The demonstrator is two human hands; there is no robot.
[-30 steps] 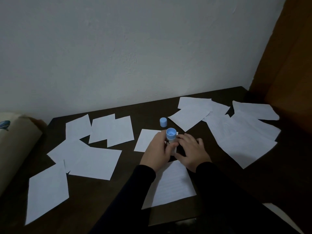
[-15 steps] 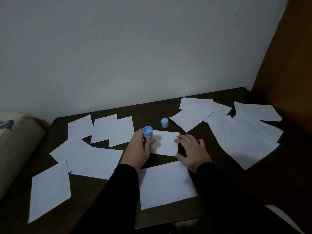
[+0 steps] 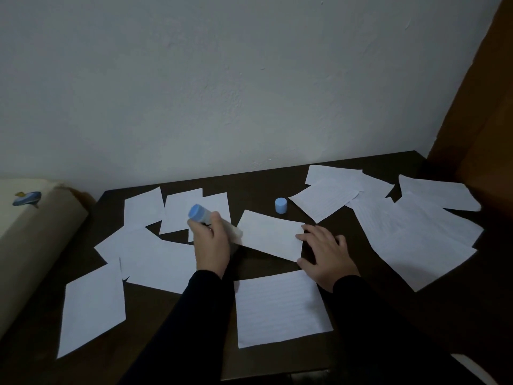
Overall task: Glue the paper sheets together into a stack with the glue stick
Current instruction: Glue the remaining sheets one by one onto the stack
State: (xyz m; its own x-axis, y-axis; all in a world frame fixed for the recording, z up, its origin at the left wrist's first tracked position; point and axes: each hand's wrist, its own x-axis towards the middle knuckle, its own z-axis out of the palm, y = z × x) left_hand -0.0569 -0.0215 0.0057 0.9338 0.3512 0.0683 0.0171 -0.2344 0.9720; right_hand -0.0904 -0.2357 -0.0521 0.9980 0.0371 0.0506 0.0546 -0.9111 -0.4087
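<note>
Head view: I am gluing the small sheet (image 3: pixel 270 234) at table centre.

My left hand (image 3: pixel 212 243) grips the glue stick (image 3: pixel 215 223), fingers curled round its barrel; it lies tilted, blue end toward 10 o'clock, glue tip touching the sheet's left edge. My right hand (image 3: pixel 326 252) lies at 3 o'clock of the sheet, fingers spread flat, fingertips pressing its right edge. The blue cap (image 3: pixel 281 205) stands upright at 12 o'clock, just beyond the sheet. A lined sheet (image 3: pixel 280 307) lies at 6 o'clock. Loose sheets lie scattered at 9 o'clock (image 3: pixel 155 262) and 3 o'clock (image 3: pixel 416 232) on the dark table (image 3: pixel 249 179).
</note>
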